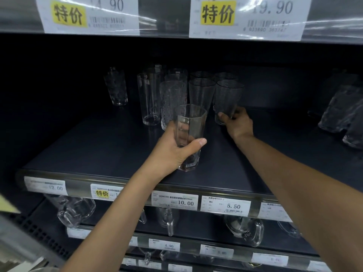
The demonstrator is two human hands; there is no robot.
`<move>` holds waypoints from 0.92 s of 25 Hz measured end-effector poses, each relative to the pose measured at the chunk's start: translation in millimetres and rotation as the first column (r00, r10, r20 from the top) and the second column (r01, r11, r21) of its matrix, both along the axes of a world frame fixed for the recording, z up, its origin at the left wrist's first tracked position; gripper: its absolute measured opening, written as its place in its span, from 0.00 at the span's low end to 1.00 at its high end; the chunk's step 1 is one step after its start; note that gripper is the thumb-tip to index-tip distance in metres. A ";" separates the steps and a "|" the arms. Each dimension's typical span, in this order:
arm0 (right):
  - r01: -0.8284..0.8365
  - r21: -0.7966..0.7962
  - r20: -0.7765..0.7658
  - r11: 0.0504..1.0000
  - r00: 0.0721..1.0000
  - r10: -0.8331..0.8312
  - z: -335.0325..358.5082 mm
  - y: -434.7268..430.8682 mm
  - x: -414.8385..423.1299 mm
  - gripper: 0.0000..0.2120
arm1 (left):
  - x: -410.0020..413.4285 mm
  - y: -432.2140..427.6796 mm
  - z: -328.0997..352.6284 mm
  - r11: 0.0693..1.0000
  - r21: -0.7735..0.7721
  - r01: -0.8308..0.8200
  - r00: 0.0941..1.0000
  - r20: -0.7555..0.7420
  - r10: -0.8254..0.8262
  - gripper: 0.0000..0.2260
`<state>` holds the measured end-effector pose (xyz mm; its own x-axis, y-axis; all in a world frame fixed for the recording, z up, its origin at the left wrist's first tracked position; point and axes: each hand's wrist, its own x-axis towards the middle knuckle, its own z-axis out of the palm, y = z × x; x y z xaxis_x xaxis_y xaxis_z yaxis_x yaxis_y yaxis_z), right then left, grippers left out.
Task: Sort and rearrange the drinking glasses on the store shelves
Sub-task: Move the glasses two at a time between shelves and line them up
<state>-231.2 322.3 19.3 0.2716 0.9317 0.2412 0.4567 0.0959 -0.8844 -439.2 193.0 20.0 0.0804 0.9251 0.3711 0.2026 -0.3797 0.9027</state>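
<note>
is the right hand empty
No, the right hand grips a tapered glass near its base, while the left hand holds a faceted glass.

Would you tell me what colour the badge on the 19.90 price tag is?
Yellow badge, dark characters; head view.

Blurred, cut off: right-edge glasses (341,112); dim: rear glasses (202,74); glare-washed digits: upper left price tag (88,14).

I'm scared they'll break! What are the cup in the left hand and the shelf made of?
The clear faceted tumbler gripped by the left hand looks like smooth, shiny glass: fingers show through it. The dark blue-grey shelf board looks matte, perhaps painted metal; hard to tell.
</note>
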 end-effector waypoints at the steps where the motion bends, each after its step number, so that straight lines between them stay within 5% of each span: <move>1: 0.005 0.001 0.000 1.000 1.000 -0.005 -1.0 0.7 0.3 0.30 | 0.3 0.2 0.2 1.000 -0.002 0.005 1.000 0.001 -0.005 0.26; 6: -0.005 -0.024 -0.015 1.000 1.000 0.004 3.7 -9.6 6.7 0.34 | -0.3 -0.1 0.6 1.000 -0.021 0.001 1.000 0.005 -0.001 0.27; 9: -0.176 -0.082 0.198 0.981 0.962 0.189 2.8 -33.3 28.2 0.27 | -1.3 -0.6 0.3 1.000 -0.024 -0.017 1.000 -0.020 0.017 0.26; 12: -0.380 -0.147 0.678 0.913 0.633 0.373 5.1 -66.4 72.6 0.21 | -1.2 -2.5 1.8 0.997 -0.003 -0.071 0.994 -0.081 0.071 0.22; 15: -0.381 -0.277 0.784 0.882 0.441 0.436 15.1 -91.1 128.8 0.27 | 6.3 -8.3 7.8 0.997 -0.002 -0.081 0.973 -0.216 0.079 0.23; 20: -0.176 -0.368 0.783 0.913 0.471 0.407 14.5 -112.5 189.0 0.41 | 43.9 -5.5 20.0 0.994 -0.100 -0.054 0.921 -0.390 0.011 0.41; 23: -0.210 -0.311 0.743 0.927 0.555 0.375 5.8 -117.1 196.3 0.41 | 87.5 4.7 16.7 0.989 -0.142 -0.040 0.897 -0.441 -0.027 0.38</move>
<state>-34.9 205.2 25.1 -0.2393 0.9694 0.0552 0.9452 0.2456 -0.2150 -351.7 197.7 36.8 0.1989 0.9666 0.1619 0.5939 -0.2503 0.7646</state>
